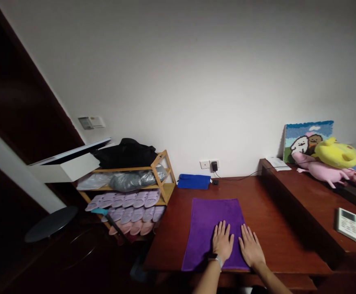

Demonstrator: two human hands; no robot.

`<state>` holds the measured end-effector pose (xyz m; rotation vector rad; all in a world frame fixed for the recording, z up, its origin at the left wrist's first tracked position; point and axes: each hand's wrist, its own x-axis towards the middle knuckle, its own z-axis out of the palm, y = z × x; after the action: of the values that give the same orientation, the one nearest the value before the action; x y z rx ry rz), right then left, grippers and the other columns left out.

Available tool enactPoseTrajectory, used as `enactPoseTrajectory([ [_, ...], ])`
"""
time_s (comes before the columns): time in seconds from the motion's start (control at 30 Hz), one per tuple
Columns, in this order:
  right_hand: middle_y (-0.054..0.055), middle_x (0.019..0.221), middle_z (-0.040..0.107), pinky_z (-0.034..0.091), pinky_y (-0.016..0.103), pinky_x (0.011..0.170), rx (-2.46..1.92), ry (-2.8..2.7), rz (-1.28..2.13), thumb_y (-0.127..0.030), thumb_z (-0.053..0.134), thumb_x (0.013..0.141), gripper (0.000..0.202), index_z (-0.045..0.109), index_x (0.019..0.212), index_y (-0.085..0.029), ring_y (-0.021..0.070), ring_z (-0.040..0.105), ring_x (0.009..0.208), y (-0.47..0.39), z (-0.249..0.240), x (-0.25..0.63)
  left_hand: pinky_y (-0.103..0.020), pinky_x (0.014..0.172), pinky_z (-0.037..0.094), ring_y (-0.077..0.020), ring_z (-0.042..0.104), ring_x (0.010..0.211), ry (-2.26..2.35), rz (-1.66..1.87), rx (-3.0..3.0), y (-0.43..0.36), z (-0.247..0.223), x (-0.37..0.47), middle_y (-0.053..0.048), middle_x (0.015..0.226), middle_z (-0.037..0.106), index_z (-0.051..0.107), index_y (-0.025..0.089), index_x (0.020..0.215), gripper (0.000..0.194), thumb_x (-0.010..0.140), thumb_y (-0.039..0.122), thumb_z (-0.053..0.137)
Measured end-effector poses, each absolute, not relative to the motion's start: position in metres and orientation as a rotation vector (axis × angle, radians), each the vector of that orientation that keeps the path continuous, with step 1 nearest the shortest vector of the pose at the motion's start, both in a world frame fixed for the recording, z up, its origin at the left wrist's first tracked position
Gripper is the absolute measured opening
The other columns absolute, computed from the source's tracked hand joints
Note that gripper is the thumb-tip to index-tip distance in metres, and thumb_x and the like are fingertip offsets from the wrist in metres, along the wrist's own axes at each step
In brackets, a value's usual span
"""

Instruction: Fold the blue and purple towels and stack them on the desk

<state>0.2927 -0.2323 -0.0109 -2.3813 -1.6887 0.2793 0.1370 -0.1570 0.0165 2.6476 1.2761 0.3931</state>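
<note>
A purple cloth (205, 228) lies spread flat on the reddish-brown wooden table (275, 228), reaching the front edge. My left hand (223, 244) rests palm down on the right half of the cloth, fingers stretched out and holding nothing; a watch (215, 258) is on that wrist. Across the cloth's right edge lies my right hand (251, 248), also flat and open, partly over the bare wood. Toward the wall, behind the purple cloth, sits a folded blue cloth (194, 181).
A wooden rack (165, 179) at the left holds several clogs (135, 199) and a black bag (125, 153). A charger (214, 165) is plugged into the wall. On the raised surface at the right are plush toys (321, 169), a picture (308, 141) and a white remote (348, 223).
</note>
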Motion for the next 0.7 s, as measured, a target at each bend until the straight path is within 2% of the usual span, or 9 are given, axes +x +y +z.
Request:
enactPoseTrajectory([
  [0.13, 0.005, 0.168, 0.019, 0.01, 0.044, 0.128, -2.39, -1.699, 0.275, -0.048, 0.016, 0.099, 0.074, 0.022, 0.161, -0.009, 0.0225, 0.013, 0.157, -0.233, -0.014, 0.294, -0.05, 0.127, 0.024, -0.0244, 0.026, 0.154, 1.461, 0.345, 2.574, -0.132, 0.011, 0.114, -0.003, 0.166, 0.032, 0.039, 0.032, 0.156, 0.057, 0.104, 0.051, 0.027],
  [0.27, 0.005, 0.169, 0.018, 0.01, 0.044, 0.128, -2.412, -1.702, 0.268, -0.047, 0.014, 0.099, 0.074, 0.02, 0.161, -0.008, 0.0229, 0.012, 0.157, -0.234, -0.013, 0.294, -0.048, 0.127, 0.022, -0.025, 0.025, 0.155, 1.74, 0.185, 2.514, -0.098, 0.015, 0.03, -0.007, 0.167, 0.029, 0.035, 0.025, 0.159, 0.061, 0.103, 0.048, 0.031],
  [0.47, 0.005, 0.169, 0.019, 0.012, 0.045, 0.128, -2.472, -1.721, 0.272, -0.048, 0.017, 0.098, 0.074, 0.022, 0.161, -0.009, 0.0243, 0.014, 0.157, -0.232, -0.015, 0.293, -0.042, 0.126, 0.023, -0.02, 0.023, 0.155, 1.62, 0.137, 2.583, -0.079, 0.015, -0.044, -0.002, 0.168, 0.027, 0.028, 0.027, 0.161, 0.063, 0.104, 0.054, 0.028],
  [0.63, 0.01, 0.163, 0.037, 0.025, 0.045, 0.123, -2.46, -1.708, 0.246, -0.05, 0.019, 0.099, 0.071, 0.037, 0.157, -0.012, 0.0274, 0.032, 0.151, -0.215, -0.008, 0.302, -0.042, 0.126, 0.023, -0.0199, 0.025, 0.155, 1.572, 0.247, 2.59, -0.077, 0.006, -0.046, -0.003, 0.167, 0.03, 0.026, 0.024, 0.161, 0.068, 0.103, 0.059, 0.026],
  [0.7, 0.009, 0.163, 0.038, 0.027, 0.043, 0.122, -2.448, -1.701, 0.212, -0.047, 0.016, 0.1, 0.069, 0.037, 0.157, -0.013, 0.026, 0.034, 0.15, -0.196, 0.003, 0.311, -0.043, 0.126, 0.025, -0.0203, 0.027, 0.154, 1.564, 0.295, 2.585, -0.076, 0.004, -0.046, -0.003, 0.166, 0.032, 0.028, 0.024, 0.161, 0.068, 0.103, 0.06, 0.027],
])
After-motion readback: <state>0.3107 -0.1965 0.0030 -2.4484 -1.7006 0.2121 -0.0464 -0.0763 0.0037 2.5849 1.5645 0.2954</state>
